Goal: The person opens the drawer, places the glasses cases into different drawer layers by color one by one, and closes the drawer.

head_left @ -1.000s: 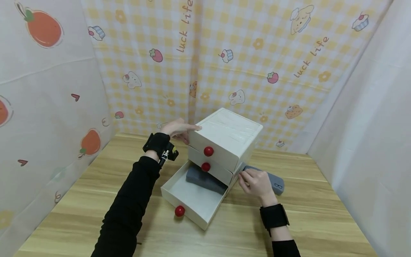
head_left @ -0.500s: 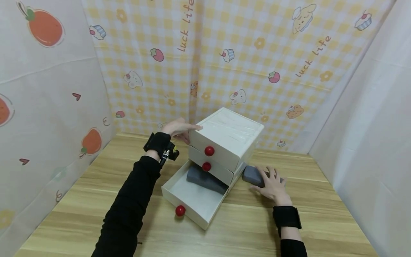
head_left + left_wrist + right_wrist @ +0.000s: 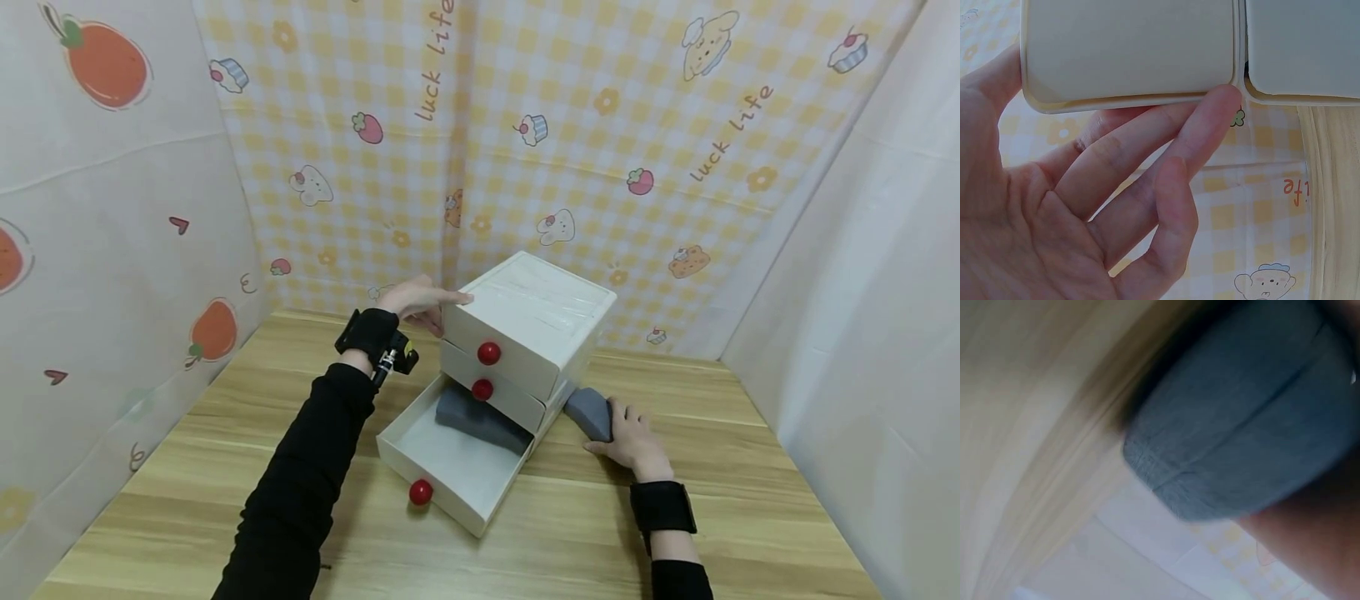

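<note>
A white drawer cabinet (image 3: pixel 543 300) with red knobs stands at an angle on the table. My left hand (image 3: pixel 416 302) rests on its upper left corner, one digit over the top and the others along the side; the left wrist view shows these fingers (image 3: pixel 1141 150) fairly straight against the edge. The bottom drawer (image 3: pixel 442 471) is pulled out, with a dark grey case (image 3: pixel 476 421) at its back, partly hidden. Right of the cabinet my right hand (image 3: pixel 636 437) grips a grey glasses case (image 3: pixel 588 412) by its right end. The case fills much of the right wrist view.
A wooden table (image 3: pixel 720 500) lies under everything. Behind hangs a yellow checked curtain (image 3: pixel 495 175), with white curtains (image 3: pixel 862 275) at both sides. A red knob (image 3: pixel 421 492) sticks out from the open drawer's front.
My right hand has moved from the cabinet's side to the glasses case, spread over it, then taken hold of it. The case has turned. My left hand has stayed on the cabinet.
</note>
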`<state>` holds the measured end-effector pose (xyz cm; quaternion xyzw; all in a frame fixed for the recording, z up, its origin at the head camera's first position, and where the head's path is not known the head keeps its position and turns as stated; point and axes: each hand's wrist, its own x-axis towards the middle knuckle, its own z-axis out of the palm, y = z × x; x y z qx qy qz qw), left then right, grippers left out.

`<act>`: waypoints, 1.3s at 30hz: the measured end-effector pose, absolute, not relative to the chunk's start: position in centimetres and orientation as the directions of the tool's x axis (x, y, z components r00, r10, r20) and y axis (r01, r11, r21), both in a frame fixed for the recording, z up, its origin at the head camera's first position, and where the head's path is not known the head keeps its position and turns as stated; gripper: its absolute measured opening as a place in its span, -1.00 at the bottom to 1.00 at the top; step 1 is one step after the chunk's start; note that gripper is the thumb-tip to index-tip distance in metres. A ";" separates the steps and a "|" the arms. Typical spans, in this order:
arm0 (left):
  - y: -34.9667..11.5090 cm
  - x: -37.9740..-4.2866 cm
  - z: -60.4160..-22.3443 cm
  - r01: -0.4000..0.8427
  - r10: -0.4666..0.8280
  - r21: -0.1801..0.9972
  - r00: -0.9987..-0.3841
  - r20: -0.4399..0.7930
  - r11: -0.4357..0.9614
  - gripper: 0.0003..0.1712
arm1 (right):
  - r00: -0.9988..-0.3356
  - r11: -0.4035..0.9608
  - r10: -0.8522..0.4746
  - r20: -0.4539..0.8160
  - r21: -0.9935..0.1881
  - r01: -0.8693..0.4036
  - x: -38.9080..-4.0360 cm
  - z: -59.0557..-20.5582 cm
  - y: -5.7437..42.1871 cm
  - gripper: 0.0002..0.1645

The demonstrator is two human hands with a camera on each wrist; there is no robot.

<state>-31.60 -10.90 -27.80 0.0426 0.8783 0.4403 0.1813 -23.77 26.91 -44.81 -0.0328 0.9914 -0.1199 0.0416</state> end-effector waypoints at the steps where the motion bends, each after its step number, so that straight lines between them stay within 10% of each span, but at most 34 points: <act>1: -10.9 -31.6 -27.8 -0.089 0.233 0.788 -0.930 -0.285 0.609 -0.35 | -0.994 0.967 -0.072 -0.083 -0.251 -0.049 -23.8 -44.9 26.9 0.15; 21: -10.9 -31.8 -27.9 -0.097 0.231 0.789 -0.928 -0.292 0.606 -0.31 | -0.971 0.944 -0.192 -0.143 -0.298 -0.143 -23.7 -43.2 27.7 0.06; 39: -10.8 -31.7 -27.8 -0.075 0.241 0.783 -0.930 -0.279 0.618 -0.34 | -0.939 0.886 -0.336 0.070 -0.316 -0.340 -20.6 -36.8 27.8 -0.02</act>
